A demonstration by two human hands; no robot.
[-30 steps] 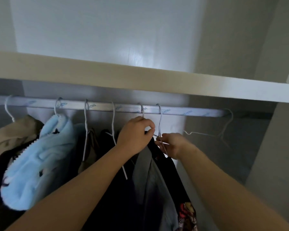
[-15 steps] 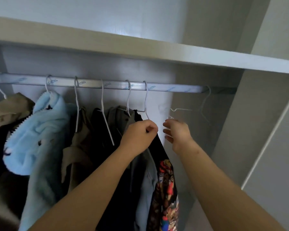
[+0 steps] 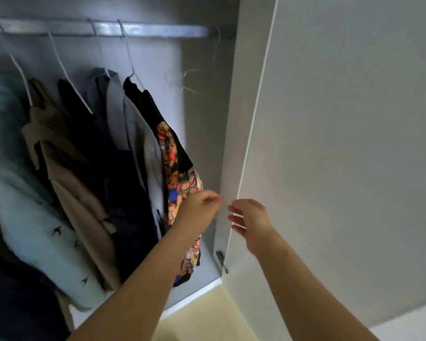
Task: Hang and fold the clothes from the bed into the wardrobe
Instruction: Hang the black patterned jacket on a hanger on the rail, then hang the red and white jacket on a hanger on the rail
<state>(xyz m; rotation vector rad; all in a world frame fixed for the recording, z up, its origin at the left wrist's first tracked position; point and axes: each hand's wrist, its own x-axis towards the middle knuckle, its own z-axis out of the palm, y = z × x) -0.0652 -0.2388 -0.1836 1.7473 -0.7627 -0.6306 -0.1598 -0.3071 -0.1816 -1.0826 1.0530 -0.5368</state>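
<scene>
White wardrobe door (image 3: pixel 342 143) now fills the right of the view, which has dipped so the rail (image 3: pixel 143 29) sits at the top edge instead of at eye level. Along it hang a pale blue fleece (image 3: pixel 22 193), a beige garment (image 3: pixel 67 168), a grey shirt (image 3: pixel 138 134) and, last on the right, the black printed garment (image 3: pixel 180 183), on its wire hanger with no hand on it. An empty wire hanger (image 3: pixel 190 80) hangs beyond. Both hands have dropped from the hanger hook and are just apart: the left hand (image 3: pixel 199 207) curled on nothing visible, the right hand (image 3: pixel 250 219) slack. That piece looks hung; next probably comes another from the bed, out of view.
</scene>
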